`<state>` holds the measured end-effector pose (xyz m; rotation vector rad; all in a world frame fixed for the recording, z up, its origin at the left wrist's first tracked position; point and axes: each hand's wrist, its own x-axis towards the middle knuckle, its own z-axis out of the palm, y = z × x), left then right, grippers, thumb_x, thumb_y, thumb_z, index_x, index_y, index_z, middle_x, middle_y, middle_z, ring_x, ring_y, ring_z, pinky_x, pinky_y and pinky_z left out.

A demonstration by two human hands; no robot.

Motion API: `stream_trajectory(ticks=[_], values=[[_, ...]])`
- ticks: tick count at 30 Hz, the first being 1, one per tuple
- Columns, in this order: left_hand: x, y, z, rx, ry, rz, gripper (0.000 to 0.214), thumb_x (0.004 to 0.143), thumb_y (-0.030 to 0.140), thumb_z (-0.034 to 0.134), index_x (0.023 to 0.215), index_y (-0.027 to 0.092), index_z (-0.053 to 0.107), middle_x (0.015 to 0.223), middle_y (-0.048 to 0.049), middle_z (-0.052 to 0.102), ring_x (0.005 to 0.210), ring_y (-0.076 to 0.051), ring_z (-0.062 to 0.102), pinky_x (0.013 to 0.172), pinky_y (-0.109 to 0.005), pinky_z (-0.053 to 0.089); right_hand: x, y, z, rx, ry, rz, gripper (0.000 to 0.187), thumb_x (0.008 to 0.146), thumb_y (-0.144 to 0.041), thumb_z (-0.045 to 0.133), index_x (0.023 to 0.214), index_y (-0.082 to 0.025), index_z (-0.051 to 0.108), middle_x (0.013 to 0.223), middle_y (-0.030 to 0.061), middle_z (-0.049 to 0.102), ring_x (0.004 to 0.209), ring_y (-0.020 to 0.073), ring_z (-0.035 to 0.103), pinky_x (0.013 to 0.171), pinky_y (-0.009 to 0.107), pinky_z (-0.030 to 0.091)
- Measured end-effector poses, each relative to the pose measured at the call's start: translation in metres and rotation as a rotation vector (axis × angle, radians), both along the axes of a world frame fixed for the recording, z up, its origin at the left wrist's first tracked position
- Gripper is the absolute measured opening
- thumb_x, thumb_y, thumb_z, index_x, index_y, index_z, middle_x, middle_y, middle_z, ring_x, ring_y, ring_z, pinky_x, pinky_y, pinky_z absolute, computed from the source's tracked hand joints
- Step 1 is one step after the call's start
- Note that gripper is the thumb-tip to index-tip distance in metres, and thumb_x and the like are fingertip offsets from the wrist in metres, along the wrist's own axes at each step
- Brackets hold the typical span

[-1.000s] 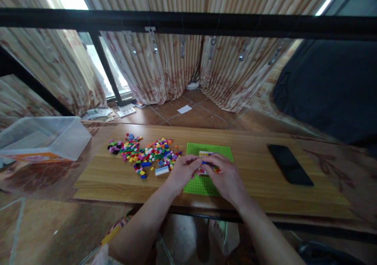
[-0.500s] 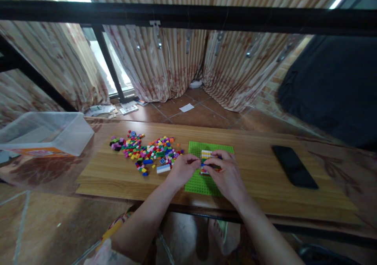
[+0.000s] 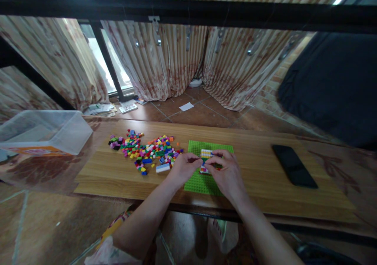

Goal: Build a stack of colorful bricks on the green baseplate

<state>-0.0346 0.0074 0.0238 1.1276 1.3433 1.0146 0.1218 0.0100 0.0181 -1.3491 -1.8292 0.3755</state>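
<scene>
A green studded baseplate lies on the wooden board, and on it stands a small block of toy bricks in white, yellow, green and other colours. My left hand reaches to the block's left side, thumb and forefinger pinched together; whatever is between them is too small to name. From the right, my right hand has its fingers bent around the block, thumb and fingertips against its bricks. The hand hides part of the block's right side.
Left of the baseplate spreads a pile of loose coloured bricks, with a white and light-blue brick at its near edge. A clear plastic bin stands at far left. A black phone lies right on the wooden board.
My left fingertips have shifted slightly right, closer to the block. My right thumb and fingers have moved a little on its bricks. The camera view has tilted slightly.
</scene>
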Motion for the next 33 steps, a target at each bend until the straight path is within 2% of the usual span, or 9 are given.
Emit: stream_trajectory(ticks=[15, 22, 26, 30, 33], values=[[0.004, 0.001, -0.007, -0.049, -0.027, 0.036, 0.010, 0.073, 0.024, 0.066, 0.071, 0.014, 0.066, 0.052, 0.0045, 0.056, 0.047, -0.008, 0.048, 0.049, -0.021, 0.036, -0.001, 0.000, -0.005, 0.003, -0.049, -0.003, 0.012, 0.079, -0.029, 0.070, 0.069, -0.028, 0.075, 0.101, 0.0063, 0.064, 0.100, 0.0269, 0.055, 0.088, 0.045, 0.044], [0.000, 0.000, -0.010, 0.042, 0.017, -0.013, 0.018, 0.076, 0.030, 0.061, 0.067, 0.014, 0.065, 0.056, 0.0027, 0.057, 0.050, -0.009, 0.049, 0.050, -0.021, 0.037, 0.004, 0.001, -0.005, -0.001, 0.010, 0.038, 0.011, 0.080, -0.033, 0.070, 0.073, -0.028, 0.077, 0.101, 0.0064, 0.066, 0.100, 0.0256, 0.056, 0.090, 0.045, 0.044], [-0.018, 0.006, -0.003, 0.088, 0.062, 0.040, 0.025, 0.077, 0.034, 0.058, 0.062, 0.014, 0.062, 0.055, 0.0022, 0.057, 0.051, -0.009, 0.050, 0.051, -0.020, 0.037, 0.009, 0.003, 0.002, 0.003, 0.149, 0.002, 0.016, 0.082, -0.040, 0.067, 0.080, -0.028, 0.077, 0.098, 0.0053, 0.068, 0.098, 0.0236, 0.060, 0.091, 0.043, 0.044], [-0.050, 0.015, 0.005, 0.112, 0.053, 0.166, 0.019, 0.074, 0.033, 0.061, 0.070, 0.014, 0.066, 0.060, 0.0020, 0.060, 0.052, -0.008, 0.050, 0.050, -0.019, 0.038, 0.011, 0.007, 0.007, -0.008, 0.275, -0.070, 0.018, 0.082, -0.040, 0.066, 0.083, -0.025, 0.075, 0.094, 0.0052, 0.070, 0.092, 0.0228, 0.063, 0.089, 0.042, 0.046], [-0.078, 0.019, 0.005, 0.101, 0.121, 0.184, 0.017, 0.072, 0.030, 0.061, 0.074, 0.015, 0.067, 0.058, 0.0032, 0.060, 0.049, -0.008, 0.049, 0.049, -0.019, 0.037, 0.009, 0.008, 0.008, 0.005, 0.272, -0.064, 0.019, 0.083, -0.040, 0.065, 0.082, -0.024, 0.074, 0.091, 0.0052, 0.071, 0.091, 0.0227, 0.064, 0.088, 0.042, 0.047]])
